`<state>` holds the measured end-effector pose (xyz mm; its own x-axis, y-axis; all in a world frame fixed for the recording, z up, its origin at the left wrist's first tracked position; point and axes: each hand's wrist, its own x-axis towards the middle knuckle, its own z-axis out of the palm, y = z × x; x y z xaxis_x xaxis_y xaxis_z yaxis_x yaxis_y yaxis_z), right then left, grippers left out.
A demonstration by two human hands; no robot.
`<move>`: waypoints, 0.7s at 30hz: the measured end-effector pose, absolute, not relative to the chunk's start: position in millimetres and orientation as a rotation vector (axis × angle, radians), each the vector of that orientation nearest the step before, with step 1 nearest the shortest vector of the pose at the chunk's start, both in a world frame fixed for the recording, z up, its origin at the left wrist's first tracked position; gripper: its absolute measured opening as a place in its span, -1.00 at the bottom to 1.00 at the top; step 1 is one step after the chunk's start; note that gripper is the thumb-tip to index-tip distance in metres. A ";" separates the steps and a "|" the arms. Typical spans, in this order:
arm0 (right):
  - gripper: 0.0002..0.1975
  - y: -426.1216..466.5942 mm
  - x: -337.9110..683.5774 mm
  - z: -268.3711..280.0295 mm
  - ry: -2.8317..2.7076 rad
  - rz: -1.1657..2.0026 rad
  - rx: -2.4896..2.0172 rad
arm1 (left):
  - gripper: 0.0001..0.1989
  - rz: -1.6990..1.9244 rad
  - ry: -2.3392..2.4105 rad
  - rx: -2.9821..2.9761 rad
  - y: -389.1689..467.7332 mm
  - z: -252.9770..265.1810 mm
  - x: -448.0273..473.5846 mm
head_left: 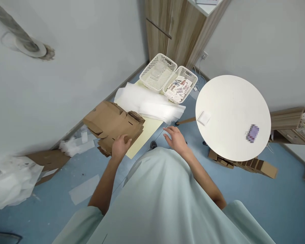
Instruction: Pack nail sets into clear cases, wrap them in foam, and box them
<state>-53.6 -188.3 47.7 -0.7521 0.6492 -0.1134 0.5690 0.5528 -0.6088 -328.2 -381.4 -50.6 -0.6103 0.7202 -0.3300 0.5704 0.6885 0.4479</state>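
A stack of flattened brown cardboard boxes lies at the left on a pale yellow sheet. My left hand is over the near edge of this stack, with thumb and forefinger apart; whether it touches the cardboard I cannot tell. Out in front of my body, my right hand is held above the floor with fingers spread and nothing in it. White foam sheets lie just beyond the cardboard, and my right hand is nearest to their front corner.
Two white baskets stand behind the foam, the right one holding printed cards. A round white table at the right bears a small white packet and a blurred purple item. Folded cartons lie beneath; plastic wrapping lies left.
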 end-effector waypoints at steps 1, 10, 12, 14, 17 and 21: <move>-0.61 -192.6 -60.5 48.4 -2.691 0.967 -1.025 | -0.56 0.403 2.402 1.005 -382.9 -53.3 -329.0; -0.64 -211.9 -116.1 64.5 -3.029 0.849 -0.818 | -0.59 0.433 2.325 1.127 -379.6 -62.7 -333.4; -0.65 -216.5 -132.4 61.9 -3.108 0.834 -0.727 | -0.56 0.426 2.347 1.124 -376.6 -63.3 -335.0; -0.65 -222.3 -150.5 53.7 -3.208 0.808 -0.621 | -0.55 0.406 2.379 1.127 -372.9 -63.9 -336.6; -0.63 -231.8 -177.5 33.8 -3.360 0.736 -0.491 | -0.56 0.358 2.403 1.148 -366.8 -64.8 -339.2; -0.61 -239.3 -203.0 8.6 -3.496 0.667 -0.475 | -0.62 0.345 2.398 1.127 -359.3 -63.8 -344.3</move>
<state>-203.0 -239.3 8.6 -0.8677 0.1644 -0.4692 0.3257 0.9010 -0.2864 -344.3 -359.3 -63.8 -0.5551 0.7747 -0.3027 0.6578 0.6317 0.4103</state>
